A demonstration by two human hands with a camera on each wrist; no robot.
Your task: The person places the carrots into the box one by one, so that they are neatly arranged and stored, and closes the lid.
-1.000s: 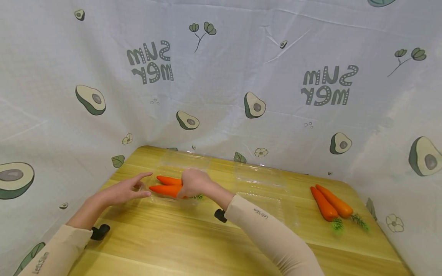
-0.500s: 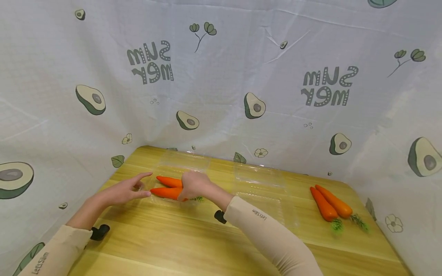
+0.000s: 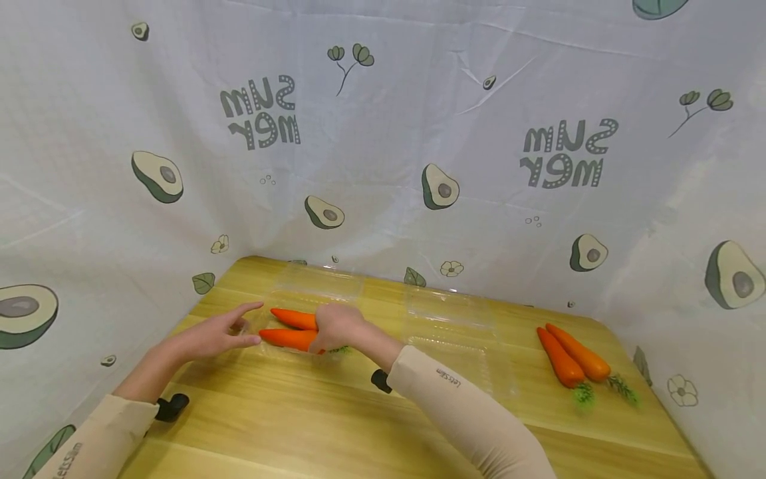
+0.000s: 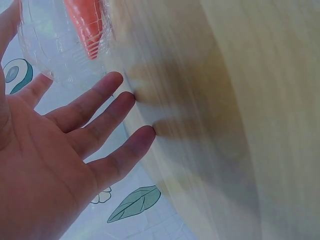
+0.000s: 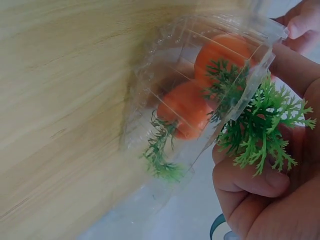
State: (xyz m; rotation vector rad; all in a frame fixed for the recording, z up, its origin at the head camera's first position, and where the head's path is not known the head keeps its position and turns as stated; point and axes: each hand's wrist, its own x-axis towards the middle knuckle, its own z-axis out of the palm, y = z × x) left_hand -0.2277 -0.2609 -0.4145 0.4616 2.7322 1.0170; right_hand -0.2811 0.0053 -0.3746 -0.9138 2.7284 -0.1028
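Two orange carrots lie in the clear plastic container at the left, a rear carrot (image 3: 293,318) and a front carrot (image 3: 287,338). My right hand (image 3: 340,327) covers their thick ends, thumb and fingers curled about the front carrot. Through the container's wall (image 5: 145,95) in the right wrist view, two carrot ends show; a green leafy top (image 5: 265,125) spills over the rim beside my curled fingers. My left hand (image 4: 55,145) has its fingers spread, with thumb and index finger at the container's left end. Exact contact there is unclear.
Right of my working hand lies a second clear container (image 3: 455,359), its lid (image 3: 449,307) folded back. Two more carrots with green tops, one nearer (image 3: 559,359) and one beyond it (image 3: 579,352), lie at the table's right. A patterned curtain (image 3: 383,133) borders the wooden table (image 3: 287,419).
The front carrot's tip has dropped slightly toward the near side, under my right hand. My left hand has stayed nearly still at the container's end.
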